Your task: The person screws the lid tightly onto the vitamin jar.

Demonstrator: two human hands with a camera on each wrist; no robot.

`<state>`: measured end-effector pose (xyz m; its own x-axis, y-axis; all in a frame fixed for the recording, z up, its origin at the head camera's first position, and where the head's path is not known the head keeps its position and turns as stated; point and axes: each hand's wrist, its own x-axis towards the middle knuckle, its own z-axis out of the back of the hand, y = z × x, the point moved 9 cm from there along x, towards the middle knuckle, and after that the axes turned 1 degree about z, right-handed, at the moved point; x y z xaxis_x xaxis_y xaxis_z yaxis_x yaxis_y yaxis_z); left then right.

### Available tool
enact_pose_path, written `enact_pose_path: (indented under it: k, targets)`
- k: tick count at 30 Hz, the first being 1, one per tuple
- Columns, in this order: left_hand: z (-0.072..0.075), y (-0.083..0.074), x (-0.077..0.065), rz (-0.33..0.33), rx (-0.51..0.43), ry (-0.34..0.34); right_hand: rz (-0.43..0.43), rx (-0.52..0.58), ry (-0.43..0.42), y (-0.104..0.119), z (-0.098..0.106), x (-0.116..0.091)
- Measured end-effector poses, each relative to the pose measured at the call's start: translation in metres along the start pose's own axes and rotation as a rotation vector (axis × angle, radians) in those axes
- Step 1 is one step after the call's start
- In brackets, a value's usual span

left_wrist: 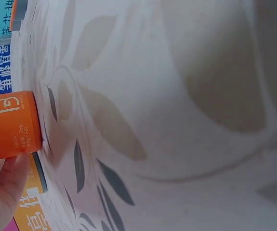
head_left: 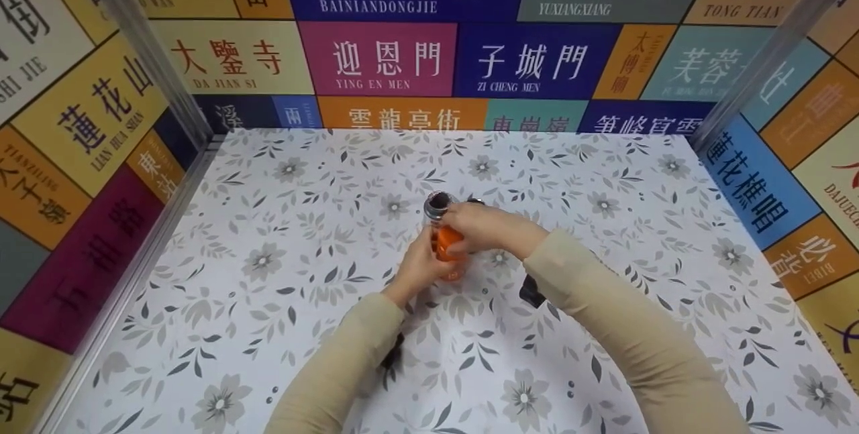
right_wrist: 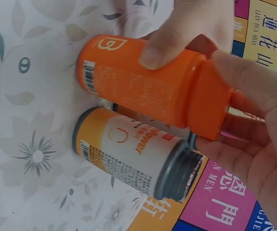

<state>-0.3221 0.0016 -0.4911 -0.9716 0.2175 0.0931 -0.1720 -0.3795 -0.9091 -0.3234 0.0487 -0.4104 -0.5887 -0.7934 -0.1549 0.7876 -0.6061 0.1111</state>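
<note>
Left-hand fingers (left_wrist: 13,173) curl round the orange bottle (right_wrist: 133,84); right-hand fingers (right_wrist: 232,156) pinch its orange cap (right_wrist: 209,98).

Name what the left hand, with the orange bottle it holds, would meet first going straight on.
Likely the white-and-yellow bottle just beyond the orange bottle in the left hand; the gap is hard to judge.

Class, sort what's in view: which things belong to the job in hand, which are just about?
In the job:
left hand, holding orange bottle
right hand, gripping orange cap

Apparently just about:
grey-necked bottle
dark-rimmed thing, mostly hidden
floral tabletop
</note>
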Motion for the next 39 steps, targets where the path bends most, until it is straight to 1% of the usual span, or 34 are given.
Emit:
enact_pose_path:
  k: [3,5,7,8,9,10,12,15,17,19,20,21,23,29,34,39]
  targets:
    - [-0.001,0.001,0.001,0.016,-0.014,0.005,-0.101,-0.045,-0.062,-0.005,0.002,0.001]
    - [-0.001,0.001,0.001,0.015,-0.034,0.006,-0.180,-0.063,-0.083,-0.010,0.002,0.002]
    - [-0.001,0.002,0.000,0.020,-0.060,0.006,-0.247,-0.078,-0.070,-0.013,0.003,0.001]
    - [-0.001,0.002,0.000,0.019,-0.069,0.007,-0.269,-0.083,-0.053,-0.015,0.004,0.000]
    - [-0.001,0.002,-0.001,0.013,-0.075,0.007,-0.274,-0.079,-0.031,-0.015,0.005,-0.001]
    - [-0.001,0.002,-0.002,0.009,-0.078,0.007,-0.257,-0.071,-0.008,-0.015,0.006,-0.002]
    - [0.000,0.003,-0.002,0.009,-0.072,0.006,-0.170,-0.036,0.036,-0.009,0.010,-0.003]
    - [0.001,0.004,-0.002,0.021,-0.051,0.004,0.026,0.037,0.084,0.002,0.014,-0.006]
    - [0.001,0.005,-0.002,0.036,-0.044,0.004,0.132,0.059,0.101,0.008,0.013,-0.008]
    - [0.000,0.005,-0.002,0.045,-0.046,0.008,0.183,0.052,0.099,0.011,0.013,-0.011]
    - [-0.001,0.005,-0.002,0.043,-0.047,0.009,0.198,0.045,0.090,0.012,0.012,-0.012]
    - [-0.001,0.004,-0.001,0.039,-0.052,0.012,0.195,0.040,0.083,0.011,0.012,-0.013]
    - [-0.003,0.003,-0.001,0.033,-0.058,0.016,0.170,0.037,0.078,0.009,0.012,-0.014]
    - [-0.004,0.004,-0.001,0.036,-0.083,0.024,0.069,0.094,0.078,0.000,0.007,-0.013]
    - [-0.004,0.004,-0.001,0.037,-0.084,0.025,-0.019,0.146,0.068,-0.009,0.003,-0.012]
    - [-0.004,0.004,-0.001,0.037,-0.056,0.007,-0.109,0.113,0.040,-0.017,0.000,-0.014]
